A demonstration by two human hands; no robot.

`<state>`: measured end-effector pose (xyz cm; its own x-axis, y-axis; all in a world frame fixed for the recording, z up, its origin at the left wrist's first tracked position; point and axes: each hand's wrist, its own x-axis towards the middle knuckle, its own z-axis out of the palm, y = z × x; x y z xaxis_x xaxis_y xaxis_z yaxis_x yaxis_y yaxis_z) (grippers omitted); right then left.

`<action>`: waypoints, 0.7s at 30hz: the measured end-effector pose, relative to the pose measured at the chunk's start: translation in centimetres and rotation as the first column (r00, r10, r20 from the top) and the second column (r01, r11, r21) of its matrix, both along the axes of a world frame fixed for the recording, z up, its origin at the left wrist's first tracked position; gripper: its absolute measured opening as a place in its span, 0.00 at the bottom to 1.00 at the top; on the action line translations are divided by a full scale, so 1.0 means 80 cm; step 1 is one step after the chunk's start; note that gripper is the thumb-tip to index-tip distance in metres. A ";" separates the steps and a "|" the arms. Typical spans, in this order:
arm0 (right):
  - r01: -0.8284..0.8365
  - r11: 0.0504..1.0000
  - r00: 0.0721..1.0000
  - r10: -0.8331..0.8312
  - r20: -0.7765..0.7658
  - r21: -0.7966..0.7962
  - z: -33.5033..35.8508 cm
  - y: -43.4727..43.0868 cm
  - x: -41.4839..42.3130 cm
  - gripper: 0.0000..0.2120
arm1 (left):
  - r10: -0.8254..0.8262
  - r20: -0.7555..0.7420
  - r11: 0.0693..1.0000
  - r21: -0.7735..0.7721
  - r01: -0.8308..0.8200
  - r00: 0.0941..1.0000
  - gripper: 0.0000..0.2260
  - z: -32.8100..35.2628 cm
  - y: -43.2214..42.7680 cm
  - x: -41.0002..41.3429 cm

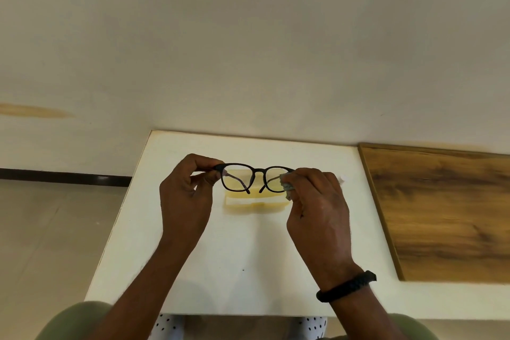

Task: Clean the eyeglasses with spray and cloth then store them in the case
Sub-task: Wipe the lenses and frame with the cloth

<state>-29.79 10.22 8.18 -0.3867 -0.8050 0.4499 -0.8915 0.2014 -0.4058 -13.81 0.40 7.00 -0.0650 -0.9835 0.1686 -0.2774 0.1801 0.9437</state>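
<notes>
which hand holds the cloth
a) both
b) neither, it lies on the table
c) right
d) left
C: the right hand pinches the grey cloth against one lens of the glasses, while the left hand pinches only the other end of the frame.

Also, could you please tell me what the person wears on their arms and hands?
Neither arm shows a sleeve or glove. The right hand has a chunky black band round its wrist; the left hand and its wrist wear nothing.
</notes>
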 end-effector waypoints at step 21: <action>-0.085 0.996 0.996 0.083 -0.044 -0.032 -0.004 -0.004 0.017 0.25 | -0.033 -0.015 0.997 -0.074 0.031 0.999 0.08 -0.002 0.004 0.000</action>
<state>-28.43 9.90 7.87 -0.2982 -0.8179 0.4920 -0.9214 0.1121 -0.3721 -13.78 0.70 6.83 -0.0930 -0.9657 0.2423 -0.2552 0.2583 0.9318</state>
